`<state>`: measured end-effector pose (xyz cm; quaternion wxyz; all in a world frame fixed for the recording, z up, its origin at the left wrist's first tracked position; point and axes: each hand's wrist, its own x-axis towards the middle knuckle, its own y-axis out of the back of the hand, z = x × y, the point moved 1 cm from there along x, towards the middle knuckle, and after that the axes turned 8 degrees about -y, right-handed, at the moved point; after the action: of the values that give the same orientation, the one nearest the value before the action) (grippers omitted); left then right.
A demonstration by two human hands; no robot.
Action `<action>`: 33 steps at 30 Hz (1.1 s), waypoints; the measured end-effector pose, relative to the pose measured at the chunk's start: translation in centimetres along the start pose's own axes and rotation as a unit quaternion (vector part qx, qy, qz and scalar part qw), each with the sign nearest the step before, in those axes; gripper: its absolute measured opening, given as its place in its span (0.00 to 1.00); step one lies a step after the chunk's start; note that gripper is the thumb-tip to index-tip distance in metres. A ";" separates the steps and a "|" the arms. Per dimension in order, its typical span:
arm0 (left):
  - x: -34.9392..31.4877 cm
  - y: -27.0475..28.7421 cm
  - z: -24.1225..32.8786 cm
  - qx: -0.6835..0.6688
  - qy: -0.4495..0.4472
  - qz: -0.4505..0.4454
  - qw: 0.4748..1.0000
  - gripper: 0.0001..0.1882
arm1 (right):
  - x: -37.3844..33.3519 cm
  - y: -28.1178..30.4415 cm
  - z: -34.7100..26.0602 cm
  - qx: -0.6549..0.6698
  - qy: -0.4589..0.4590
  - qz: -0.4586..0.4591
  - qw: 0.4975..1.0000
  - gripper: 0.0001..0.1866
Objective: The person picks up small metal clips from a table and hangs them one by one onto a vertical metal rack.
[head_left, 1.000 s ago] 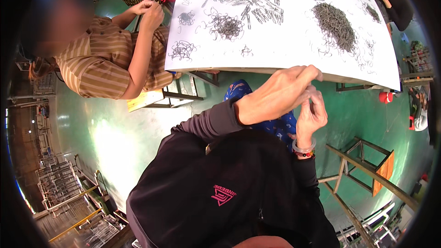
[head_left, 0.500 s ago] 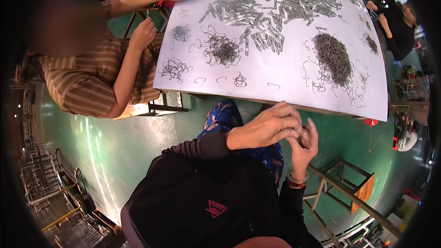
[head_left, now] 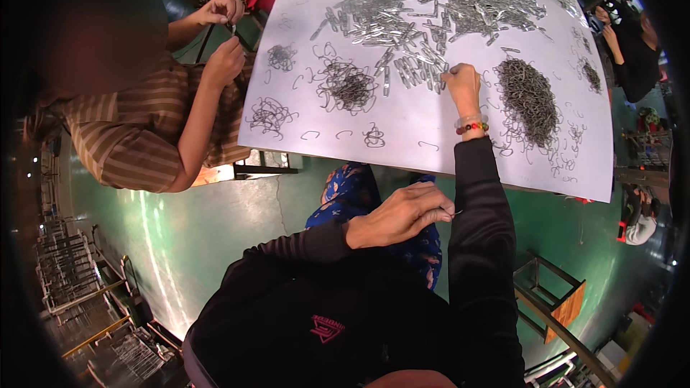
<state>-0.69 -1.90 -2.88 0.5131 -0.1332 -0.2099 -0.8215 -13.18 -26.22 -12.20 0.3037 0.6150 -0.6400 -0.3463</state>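
My left hand (head_left: 402, 214) is held over my lap, its thumb and fingers pinched on a thin dark wire hook (head_left: 459, 213) whose tip sticks out. Over the table, my right hand (head_left: 463, 85) reaches to the near edge of a pile of small flat silver metal pieces (head_left: 413, 72). Its fingers are bent and drawn together at those pieces; whatever lies between the fingertips is hidden. Right of this hand is a dense heap of bent wire hooks (head_left: 530, 104). A looser heap of wire hooks (head_left: 348, 86) lies to the left.
White sheeting covers the table (head_left: 402, 118). A few single hooks and a small cluster (head_left: 374, 135) lie along its near edge. At the left a co-worker in a striped shirt (head_left: 144, 129) holds a small piece in both hands. A metal-framed stool (head_left: 564, 309) stands at lower right.
My right hand has left my left hand and moved forward over the table to the metal pieces. My left hand stays over my lap. The co-worker's hands have come together off the table.
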 end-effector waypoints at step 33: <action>-0.7 -1.6 -0.8 0.105 0.044 0.057 0.992 0.07 | -23.8 11.8 -1.4 0.487 -0.061 0.002 0.871 0.11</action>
<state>-1.79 -1.12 -4.22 0.5792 -0.0539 -0.2647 -0.7691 -17.44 -2.54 -0.83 -0.0733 0.6615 -0.7459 -0.0265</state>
